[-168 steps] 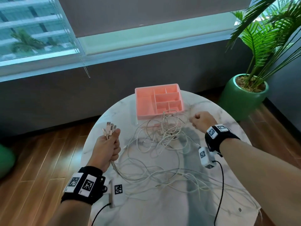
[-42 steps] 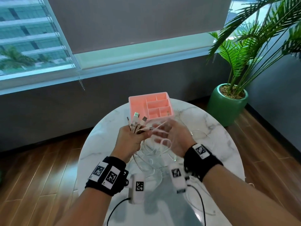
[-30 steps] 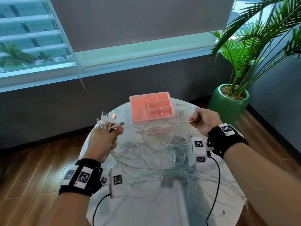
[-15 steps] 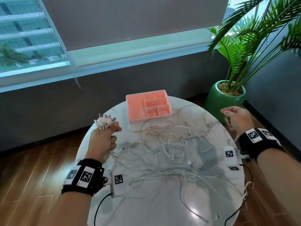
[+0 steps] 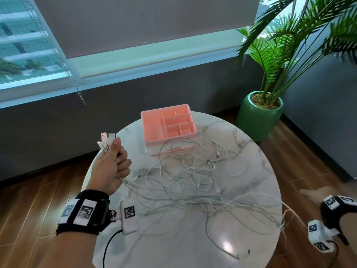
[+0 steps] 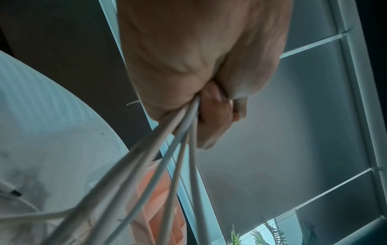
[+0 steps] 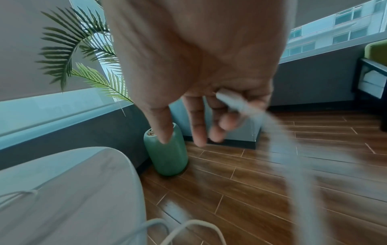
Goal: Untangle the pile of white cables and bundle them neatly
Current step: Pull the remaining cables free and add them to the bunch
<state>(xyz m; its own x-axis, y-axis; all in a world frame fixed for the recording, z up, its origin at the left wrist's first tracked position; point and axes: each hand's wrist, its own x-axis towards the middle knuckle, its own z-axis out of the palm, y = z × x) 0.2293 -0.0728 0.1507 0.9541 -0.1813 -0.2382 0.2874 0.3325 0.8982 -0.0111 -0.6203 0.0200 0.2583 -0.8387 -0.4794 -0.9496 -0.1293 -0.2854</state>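
Note:
A tangle of white cables [image 5: 189, 175] spreads over the round marble table [image 5: 173, 248]. My left hand [image 5: 116, 163] is raised at the table's left edge and grips a bunch of cable ends, with their USB plugs [image 5: 105, 141] sticking up out of the fist. In the left wrist view, several cables [image 6: 182, 132] run down out of my left hand [image 6: 209, 107]. My right hand [image 5: 316, 194] is low, past the table's right edge and over the floor. Its fingers [image 7: 194, 122] hang loosely spread. A blurred cable end [image 7: 230, 101] crosses the ring and little fingers, and no finger visibly closes on it.
A pink divided organiser tray [image 5: 170, 141] stands at the table's far edge, with cable loops against its front. Several cables droop over the right edge [image 5: 283, 223]. Loose plug ends [image 5: 248, 251] lie near the front edge. A palm in a green pot [image 5: 258, 117] stands on the wooden floor to the right.
My right hand has swung farther right and down, off the table, and its fist has loosened. The pulled cable now trails to the right edge. The left hand still holds the plug bunch.

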